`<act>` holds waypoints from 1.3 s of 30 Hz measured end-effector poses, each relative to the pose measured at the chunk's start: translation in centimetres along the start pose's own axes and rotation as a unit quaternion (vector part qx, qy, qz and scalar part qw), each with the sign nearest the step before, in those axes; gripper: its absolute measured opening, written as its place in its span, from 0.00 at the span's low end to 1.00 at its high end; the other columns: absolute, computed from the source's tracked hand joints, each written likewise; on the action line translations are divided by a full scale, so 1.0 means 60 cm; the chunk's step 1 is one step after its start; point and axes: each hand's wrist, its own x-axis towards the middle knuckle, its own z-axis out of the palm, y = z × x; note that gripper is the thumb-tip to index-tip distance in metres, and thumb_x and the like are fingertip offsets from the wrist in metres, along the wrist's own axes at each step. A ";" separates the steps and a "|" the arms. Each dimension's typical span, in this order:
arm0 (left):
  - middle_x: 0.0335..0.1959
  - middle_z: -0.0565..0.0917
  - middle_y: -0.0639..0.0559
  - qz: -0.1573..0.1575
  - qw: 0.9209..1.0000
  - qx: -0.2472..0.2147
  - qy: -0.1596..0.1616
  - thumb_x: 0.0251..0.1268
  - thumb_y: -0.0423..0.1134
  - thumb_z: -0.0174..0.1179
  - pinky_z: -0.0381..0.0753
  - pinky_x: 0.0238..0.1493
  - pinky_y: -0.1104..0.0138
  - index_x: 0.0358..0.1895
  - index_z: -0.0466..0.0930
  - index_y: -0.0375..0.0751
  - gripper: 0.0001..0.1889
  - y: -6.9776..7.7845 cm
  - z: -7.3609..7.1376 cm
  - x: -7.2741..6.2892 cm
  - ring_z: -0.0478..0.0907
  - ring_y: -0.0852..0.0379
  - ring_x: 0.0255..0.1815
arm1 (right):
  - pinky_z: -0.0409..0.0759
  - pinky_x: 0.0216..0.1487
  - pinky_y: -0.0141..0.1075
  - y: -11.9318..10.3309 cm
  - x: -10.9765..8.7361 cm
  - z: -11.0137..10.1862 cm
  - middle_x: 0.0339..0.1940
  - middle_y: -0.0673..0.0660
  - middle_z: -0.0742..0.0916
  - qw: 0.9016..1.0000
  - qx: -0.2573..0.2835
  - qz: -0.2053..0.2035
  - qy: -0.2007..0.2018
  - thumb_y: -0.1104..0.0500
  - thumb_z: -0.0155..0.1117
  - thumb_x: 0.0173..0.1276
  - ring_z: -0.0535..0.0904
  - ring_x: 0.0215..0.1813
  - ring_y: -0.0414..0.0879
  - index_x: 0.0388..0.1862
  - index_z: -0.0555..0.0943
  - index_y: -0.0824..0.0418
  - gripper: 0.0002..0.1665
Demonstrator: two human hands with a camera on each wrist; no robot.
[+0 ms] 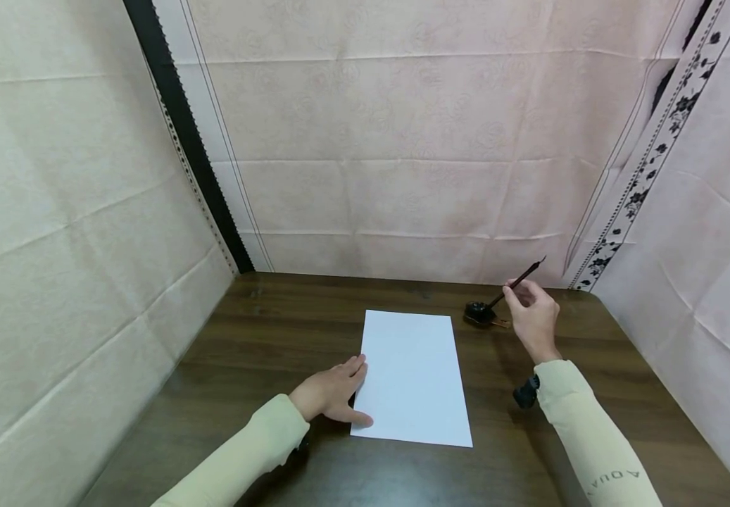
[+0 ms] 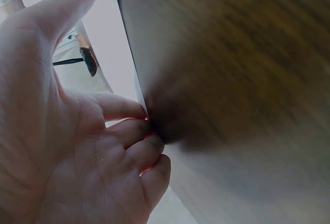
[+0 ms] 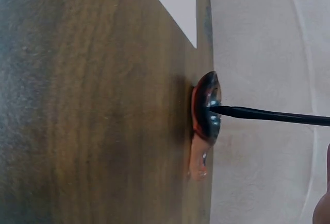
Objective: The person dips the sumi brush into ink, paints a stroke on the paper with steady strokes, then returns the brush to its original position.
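Observation:
A blank white sheet of paper (image 1: pixel 412 380) lies on the dark wooden table. My left hand (image 1: pixel 331 391) rests on its left edge, thumb on the lower corner and fingers stretched along the side. Beyond the paper's far right corner sits a small, shiny black ink dish (image 1: pixel 480 315) with a reddish-brown handle-like part (image 3: pixel 198 159). Between thumb and fingertips, my right hand (image 1: pixel 534 320) pinches a slim dark brush (image 3: pixel 273 116), held at a slant. Its lower tip meets the dish in the right wrist view, while the upper end points away to the right.
The wooden tabletop (image 1: pixel 225 394) runs back to a hanging pale cloth (image 1: pixel 403 197). More cloth closes in the left side (image 1: pixel 73 232) and the right side (image 1: pixel 700 282). A dark device (image 1: pixel 525 393) is strapped at the right wrist.

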 end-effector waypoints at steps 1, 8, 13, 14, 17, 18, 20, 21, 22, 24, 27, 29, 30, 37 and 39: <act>0.89 0.52 0.43 -0.001 1.000 -0.001 -0.001 0.63 0.71 0.66 0.61 0.85 0.53 0.85 0.53 0.37 0.58 0.000 -0.001 0.000 0.51 0.47 0.89 | 0.77 0.46 0.14 -0.002 0.001 0.000 0.43 0.62 0.93 1.000 0.002 0.000 -0.001 0.62 0.74 0.72 0.82 0.40 0.19 0.49 0.88 0.66 0.11; 0.89 0.51 0.44 -0.004 1.000 -0.006 -0.005 0.63 0.72 0.65 0.61 0.85 0.53 0.85 0.52 0.37 0.59 -0.001 0.002 0.000 0.50 0.49 0.90 | 0.76 0.47 0.14 0.000 -0.002 -0.002 0.45 0.61 0.93 1.000 -0.015 0.013 -0.016 0.58 0.72 0.74 0.81 0.42 0.18 0.50 0.88 0.64 0.12; 0.89 0.52 0.44 0.001 1.000 -0.007 -0.002 0.63 0.71 0.66 0.61 0.85 0.53 0.85 0.53 0.36 0.59 0.000 0.004 -0.003 0.51 0.48 0.90 | 0.74 0.47 0.11 0.008 -0.011 -0.003 0.45 0.62 0.93 0.999 -0.024 0.022 -0.023 0.59 0.72 0.74 0.80 0.42 0.16 0.51 0.88 0.64 0.12; 0.89 0.52 0.44 0.002 1.000 -0.007 -0.003 0.63 0.71 0.66 0.61 0.85 0.54 0.85 0.53 0.36 0.59 0.000 0.004 -0.003 0.51 0.49 0.90 | 0.74 0.47 0.12 0.007 -0.011 -0.003 0.45 0.62 0.93 0.999 -0.023 0.021 -0.023 0.59 0.72 0.74 0.80 0.42 0.16 0.51 0.88 0.65 0.12; 0.89 0.52 0.44 0.000 1.000 -0.006 -0.003 0.63 0.71 0.66 0.61 0.85 0.53 0.85 0.53 0.36 0.58 0.001 0.002 -0.003 0.51 0.49 0.90 | 0.75 0.47 0.13 0.002 -0.005 -0.004 0.45 0.62 0.93 0.999 -0.017 0.020 -0.020 0.60 0.72 0.74 0.81 0.42 0.17 0.51 0.88 0.64 0.12; 0.89 0.52 0.44 -0.001 1.000 -0.006 -0.003 0.63 0.71 0.66 0.61 0.85 0.53 0.85 0.53 0.36 0.59 0.000 0.002 -0.003 0.51 0.49 0.90 | 0.75 0.47 0.13 -0.001 -0.002 -0.005 0.45 0.61 0.93 0.999 -0.017 0.021 -0.019 0.59 0.72 0.74 0.81 0.42 0.17 0.51 0.89 0.64 0.11; 0.89 0.52 0.44 -0.002 1.000 -0.006 -0.003 0.63 0.72 0.66 0.62 0.85 0.53 0.85 0.53 0.37 0.59 -0.001 0.002 -0.003 0.51 0.49 0.90 | 0.75 0.47 0.13 -0.006 0.002 -0.005 0.45 0.61 0.93 0.999 -0.012 0.022 -0.020 0.60 0.72 0.74 0.81 0.42 0.17 0.51 0.88 0.64 0.11; 0.89 0.52 0.44 -0.004 1.000 -0.006 -0.003 0.63 0.72 0.66 0.61 0.85 0.53 0.85 0.53 0.37 0.59 -0.001 0.003 -0.002 0.51 0.49 0.90 | 0.76 0.47 0.13 -0.008 0.004 -0.005 0.46 0.61 0.93 0.999 -0.010 0.022 -0.021 0.61 0.72 0.73 0.81 0.42 0.18 0.51 0.88 0.64 0.11; 0.89 0.52 0.44 -0.005 1.000 -0.005 -0.002 0.62 0.72 0.66 0.62 0.85 0.53 0.85 0.53 0.37 0.59 -0.001 0.003 -0.002 0.51 0.49 0.90 | 0.76 0.48 0.13 -0.009 0.005 -0.005 0.46 0.61 0.93 0.999 -0.010 0.022 -0.022 0.61 0.72 0.74 0.81 0.42 0.18 0.51 0.88 0.63 0.11; 0.89 0.52 0.45 -0.006 1.000 -0.005 -0.003 0.62 0.72 0.66 0.61 0.85 0.53 0.85 0.53 0.37 0.59 -0.001 0.003 -0.002 0.51 0.49 0.90 | 0.76 0.48 0.14 -0.008 0.004 -0.005 0.47 0.62 0.93 0.999 -0.012 0.021 -0.024 0.60 0.72 0.74 0.80 0.43 0.18 0.52 0.88 0.63 0.11; 0.89 0.52 0.45 -0.008 1.000 -0.003 -0.003 0.62 0.72 0.66 0.61 0.85 0.54 0.85 0.53 0.37 0.59 0.000 0.003 -0.001 0.51 0.50 0.90 | 0.75 0.49 0.14 -0.002 -0.003 -0.005 0.47 0.61 0.93 0.999 -0.023 0.023 -0.028 0.60 0.71 0.74 0.80 0.43 0.17 0.52 0.88 0.63 0.11; 0.89 0.52 0.45 -0.008 1.000 -0.002 -0.003 0.62 0.72 0.66 0.61 0.85 0.54 0.85 0.53 0.37 0.59 0.001 0.002 -0.001 0.51 0.50 0.90 | 0.75 0.49 0.14 0.003 -0.007 -0.004 0.46 0.61 0.93 0.999 -0.029 0.025 -0.029 0.60 0.72 0.74 0.79 0.43 0.17 0.51 0.88 0.63 0.11; 0.89 0.52 0.45 -0.008 1.000 -0.002 -0.004 0.62 0.72 0.66 0.61 0.85 0.54 0.85 0.53 0.37 0.59 0.002 0.002 -0.002 0.51 0.50 0.90 | 0.74 0.49 0.14 0.005 -0.008 -0.004 0.45 0.61 0.93 0.999 -0.031 0.025 -0.029 0.60 0.72 0.74 0.79 0.43 0.17 0.51 0.89 0.63 0.11; 0.89 0.52 0.45 -0.008 1.000 -0.003 -0.003 0.62 0.71 0.66 0.61 0.85 0.53 0.85 0.53 0.37 0.59 0.005 -0.002 -0.003 0.51 0.50 0.90 | 0.74 0.47 0.14 -0.003 0.009 -0.010 0.43 0.62 0.92 1.000 -0.021 0.008 -0.012 0.58 0.72 0.74 0.80 0.41 0.18 0.50 0.89 0.64 0.12; 0.89 0.52 0.45 -0.009 1.000 -0.002 -0.003 0.62 0.71 0.66 0.61 0.85 0.53 0.85 0.53 0.37 0.59 0.004 -0.002 -0.002 0.51 0.49 0.90 | 0.74 0.46 0.14 -0.006 0.016 -0.013 0.43 0.62 0.92 1.000 -0.021 0.007 -0.005 0.57 0.72 0.74 0.80 0.40 0.18 0.50 0.89 0.64 0.12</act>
